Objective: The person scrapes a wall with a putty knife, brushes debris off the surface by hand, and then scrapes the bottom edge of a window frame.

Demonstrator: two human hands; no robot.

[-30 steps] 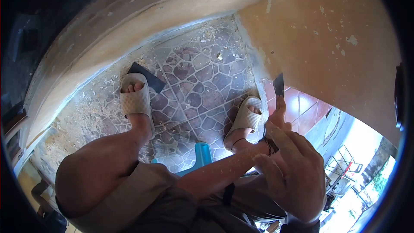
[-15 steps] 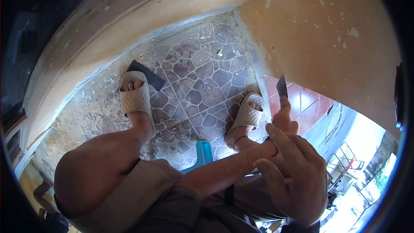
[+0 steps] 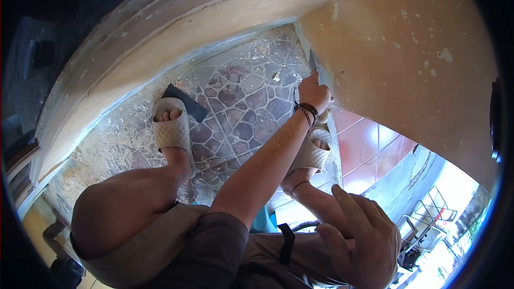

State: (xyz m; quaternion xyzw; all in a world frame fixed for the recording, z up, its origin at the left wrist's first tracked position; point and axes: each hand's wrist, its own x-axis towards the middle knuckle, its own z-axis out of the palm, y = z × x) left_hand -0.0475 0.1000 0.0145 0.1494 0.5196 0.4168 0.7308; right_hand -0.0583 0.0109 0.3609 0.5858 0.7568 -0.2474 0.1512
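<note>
In the head view my left hand [image 3: 315,92], with dark bracelets at its wrist, is closed around a scraper [image 3: 312,60]. The grey blade points away from me and lies at the foot of the tan wall [image 3: 396,59], by the seam with the floor. Most of the handle is hidden in my fist. My right hand [image 3: 369,241] is at the lower right, above my right leg, its thumb and fingers apart and nothing visible in it. Pale dust clings to my left forearm.
Paint flakes and dust litter the stone-patterned floor [image 3: 251,96]. A dark flat rectangular piece [image 3: 187,104] lies beside my left sandal [image 3: 172,131]. My right sandal [image 3: 313,152] stands near red tiles [image 3: 361,147]. Something teal [image 3: 262,222] shows beneath me. A metal frame [image 3: 431,211] stands outside.
My left hand has moved forward and left with the scraper, from above the red tiles to the wall's base. My right hand stays near my leg, slightly lower in view.
</note>
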